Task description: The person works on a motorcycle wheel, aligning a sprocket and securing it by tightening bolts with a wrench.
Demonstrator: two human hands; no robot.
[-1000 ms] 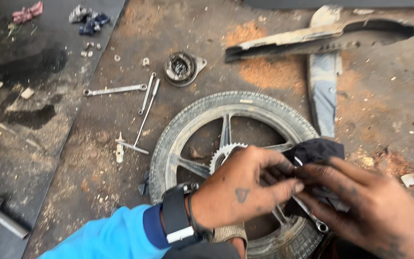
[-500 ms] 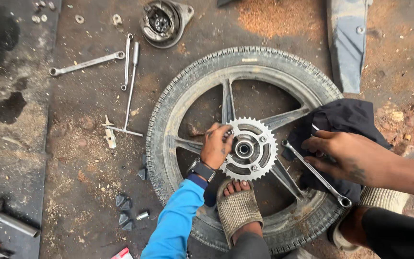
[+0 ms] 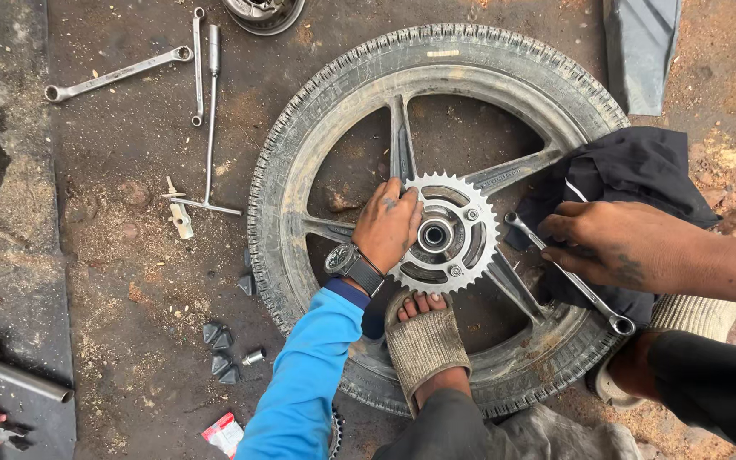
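A motorcycle wheel (image 3: 317,111) with tyre and alloy spokes lies flat on the dirty ground. A toothed sprocket (image 3: 462,217) sits on its hub. My left hand (image 3: 388,226), with a wristwatch and blue sleeve, rests on the sprocket's left edge. My right hand (image 3: 611,247) grips a ring spanner (image 3: 594,294) and presses on a dark cloth (image 3: 632,170) draped over the tyre's right side. My sandalled foot (image 3: 423,341) stands on the tyre's near rim.
Several spanners (image 3: 117,74) and a long T-handle wrench (image 3: 210,119) lie left of the wheel. Small dark rubber blocks (image 3: 219,349) and a metal bush (image 3: 254,356) sit near my sleeve. A hammer (image 3: 10,379) lies at the bottom left, a hub part (image 3: 261,13) at the top, and a grey panel (image 3: 641,47) at the top right.
The camera has moved closer over the wheel. My left hand went from near my right hand down to the sprocket. My right hand stays on the cloth with the spanner.
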